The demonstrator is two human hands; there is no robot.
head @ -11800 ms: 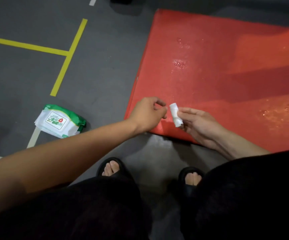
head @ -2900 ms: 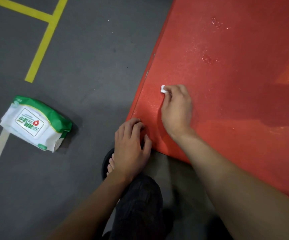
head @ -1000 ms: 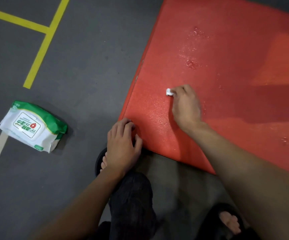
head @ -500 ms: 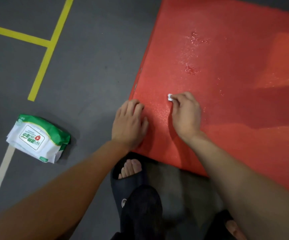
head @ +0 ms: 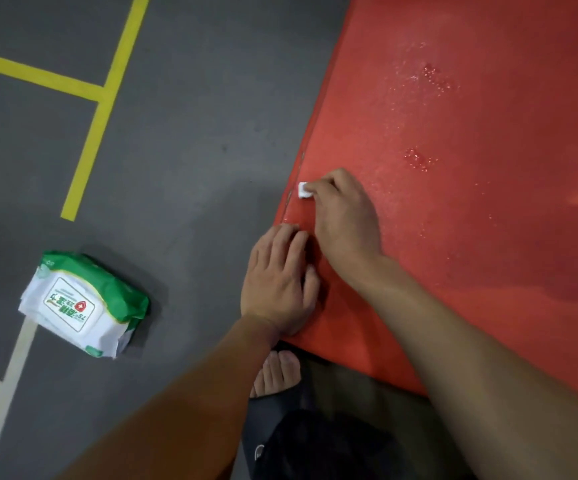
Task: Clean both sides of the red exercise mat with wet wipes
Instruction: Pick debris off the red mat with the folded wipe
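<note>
The red exercise mat (head: 471, 209) lies flat on the grey floor and fills the right half of the view, with wet patches shining on it. My right hand (head: 346, 220) pinches a small folded white wet wipe (head: 303, 190) and presses it on the mat close to its left edge. My left hand (head: 277, 282) rests flat on the mat's near left corner, fingers straight, just below the right hand. The green and white wet wipe pack (head: 83, 303) lies on the floor to the left of the mat.
Yellow floor lines (head: 97, 109) cross the grey floor at the upper left, and pale lines (head: 7, 386) run at the lower left. My foot in a black sandal (head: 277, 379) stands just below the mat's near corner.
My right hand has slid the wipe left toward the mat's edge. My left hand stays flat on the near corner, now closer under the right hand.
</note>
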